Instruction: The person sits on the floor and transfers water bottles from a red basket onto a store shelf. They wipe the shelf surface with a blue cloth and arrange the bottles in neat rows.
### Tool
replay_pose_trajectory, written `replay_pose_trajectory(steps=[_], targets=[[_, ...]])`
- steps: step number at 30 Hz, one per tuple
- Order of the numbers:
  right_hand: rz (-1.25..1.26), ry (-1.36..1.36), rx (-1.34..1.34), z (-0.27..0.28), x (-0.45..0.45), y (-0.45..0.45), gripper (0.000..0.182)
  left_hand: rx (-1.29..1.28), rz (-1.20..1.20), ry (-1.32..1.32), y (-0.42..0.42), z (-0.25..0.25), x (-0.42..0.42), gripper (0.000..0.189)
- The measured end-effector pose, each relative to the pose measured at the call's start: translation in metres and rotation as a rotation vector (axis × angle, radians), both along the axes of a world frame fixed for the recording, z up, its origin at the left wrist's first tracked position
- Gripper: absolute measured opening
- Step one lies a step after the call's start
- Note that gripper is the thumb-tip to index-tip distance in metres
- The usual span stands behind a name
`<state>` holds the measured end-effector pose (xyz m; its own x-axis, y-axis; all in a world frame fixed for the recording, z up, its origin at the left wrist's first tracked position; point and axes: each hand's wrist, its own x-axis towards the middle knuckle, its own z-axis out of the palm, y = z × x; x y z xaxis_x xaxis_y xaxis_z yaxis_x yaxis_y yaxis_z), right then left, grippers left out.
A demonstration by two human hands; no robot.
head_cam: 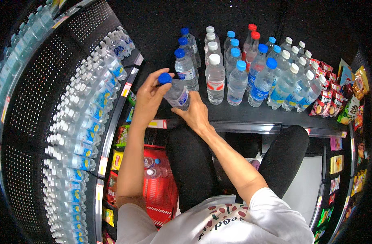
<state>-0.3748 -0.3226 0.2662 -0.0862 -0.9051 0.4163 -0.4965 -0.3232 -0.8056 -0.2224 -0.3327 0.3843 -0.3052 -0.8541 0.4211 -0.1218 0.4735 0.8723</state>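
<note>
A clear plastic water bottle with a dark blue cap [180, 97] is tilted between my two hands above the black shelf [186, 117]. My left hand [152, 94] has its fingers and thumb around the bottle's cap and neck. My right hand [194, 111] grips the bottle's lower part. Just behind it stands a row of blue-capped water bottles [186, 69]. To the right of that row, white-capped bottles with a red and white label [215, 80] and light-blue-capped bottles [237, 84] stand upright in rows.
More bottles [282, 88] and red snack packets [328, 97] fill the shelf's right part. Many white-capped bottles [82, 134] line the left shelving. Below, a red plastic basket [158, 195] holds several bottles. My knees are under the shelf's front edge [250, 125].
</note>
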Motion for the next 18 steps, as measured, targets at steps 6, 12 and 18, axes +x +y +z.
replay_pose_trajectory(steps=[6, 12, 18], targets=[[-0.091, 0.012, 0.042, -0.01, -0.005, -0.005, 0.067, 0.004, -0.02, 0.017, -0.022, -0.023, -0.018, 0.047], [-0.174, 0.028, 0.048, -0.012, -0.003, -0.009, 0.063, 0.028, 0.242, -0.167, -0.005, -0.063, -0.02, 0.081], [-0.168, 0.005, 0.009, -0.021, -0.001, -0.003, 0.056, 0.218, 0.207, -0.085, -0.01, -0.102, -0.032, 0.066]])
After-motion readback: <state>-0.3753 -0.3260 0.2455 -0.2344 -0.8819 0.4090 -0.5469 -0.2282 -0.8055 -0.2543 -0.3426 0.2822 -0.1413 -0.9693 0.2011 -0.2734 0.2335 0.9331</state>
